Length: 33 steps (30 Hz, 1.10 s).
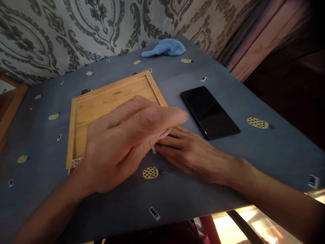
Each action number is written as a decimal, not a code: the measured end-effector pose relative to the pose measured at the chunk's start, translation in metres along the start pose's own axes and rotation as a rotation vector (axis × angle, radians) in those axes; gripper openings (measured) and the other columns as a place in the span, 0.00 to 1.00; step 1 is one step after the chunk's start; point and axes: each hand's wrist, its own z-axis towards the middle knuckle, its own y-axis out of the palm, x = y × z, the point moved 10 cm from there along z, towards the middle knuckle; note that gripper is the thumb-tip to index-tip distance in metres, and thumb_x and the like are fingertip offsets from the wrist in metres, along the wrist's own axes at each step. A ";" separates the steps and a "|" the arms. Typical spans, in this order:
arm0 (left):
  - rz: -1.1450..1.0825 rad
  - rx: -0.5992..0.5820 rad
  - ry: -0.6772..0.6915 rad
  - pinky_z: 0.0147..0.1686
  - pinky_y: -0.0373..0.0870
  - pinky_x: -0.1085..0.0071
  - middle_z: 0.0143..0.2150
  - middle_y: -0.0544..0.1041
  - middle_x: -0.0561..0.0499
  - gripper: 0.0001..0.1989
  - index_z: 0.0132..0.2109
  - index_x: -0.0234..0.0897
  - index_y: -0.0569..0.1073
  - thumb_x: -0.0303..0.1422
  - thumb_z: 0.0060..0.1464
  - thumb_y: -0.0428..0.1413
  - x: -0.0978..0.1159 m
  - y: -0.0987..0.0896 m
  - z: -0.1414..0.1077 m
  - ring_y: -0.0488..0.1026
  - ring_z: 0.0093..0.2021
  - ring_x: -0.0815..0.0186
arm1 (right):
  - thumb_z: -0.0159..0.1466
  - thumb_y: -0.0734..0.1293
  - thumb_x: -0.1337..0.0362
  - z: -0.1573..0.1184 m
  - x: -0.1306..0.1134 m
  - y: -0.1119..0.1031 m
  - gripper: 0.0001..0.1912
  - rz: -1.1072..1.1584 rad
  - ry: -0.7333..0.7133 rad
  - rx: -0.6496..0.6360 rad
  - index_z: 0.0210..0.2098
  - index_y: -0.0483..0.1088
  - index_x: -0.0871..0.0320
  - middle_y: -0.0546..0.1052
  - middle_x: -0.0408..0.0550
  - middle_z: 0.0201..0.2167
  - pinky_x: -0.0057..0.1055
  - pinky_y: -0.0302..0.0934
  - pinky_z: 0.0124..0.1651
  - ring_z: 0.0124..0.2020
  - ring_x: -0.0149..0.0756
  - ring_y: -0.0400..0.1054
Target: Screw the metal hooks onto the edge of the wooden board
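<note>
A shallow wooden frame or tray (101, 108) lies on the grey-blue patterned cloth. My left hand (127, 142) is over its lower right part, fingers pressed together and curled, hiding what may be beneath them. Just to the right, my right hand (185, 149) rests low by the tray's corner, its fingertips meeting my left hand. Those fingertips are hidden, and whatever they may hold cannot be made out. A small printed piece (76, 162) shows at the tray's lower left corner.
A black phone (210, 113) lies right of the tray. At the back of the table (254, 169) is a crumpled blue cloth (166, 47). Another wood-framed object (12, 105) stands at the left edge. Patterned fabric (101, 27) hangs behind.
</note>
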 end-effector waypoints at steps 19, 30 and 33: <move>0.024 0.013 -0.164 0.37 0.77 0.72 0.43 0.78 0.58 0.08 0.47 0.42 0.69 0.29 0.62 0.57 -0.018 -0.001 -0.007 0.79 0.41 0.69 | 0.73 0.55 0.67 0.000 -0.003 -0.006 0.16 -0.017 -0.046 0.074 0.46 0.74 0.64 0.79 0.54 0.43 0.45 0.68 0.46 0.46 0.46 0.69; 0.184 -0.027 -0.065 0.36 0.79 0.71 0.43 0.80 0.54 0.07 0.48 0.43 0.71 0.32 0.63 0.55 -0.009 -0.001 -0.006 0.80 0.39 0.66 | 0.72 0.58 0.68 -0.001 0.000 0.000 0.13 0.002 -0.011 0.050 0.45 0.73 0.62 0.79 0.51 0.40 0.45 0.66 0.46 0.43 0.44 0.68; 0.211 0.026 -0.051 0.36 0.78 0.70 0.39 0.80 0.55 0.06 0.46 0.44 0.73 0.34 0.61 0.57 -0.005 -0.006 -0.003 0.79 0.37 0.67 | 0.73 0.57 0.67 0.000 0.002 -0.002 0.13 0.010 0.008 0.064 0.45 0.73 0.61 0.79 0.50 0.39 0.43 0.66 0.46 0.43 0.43 0.68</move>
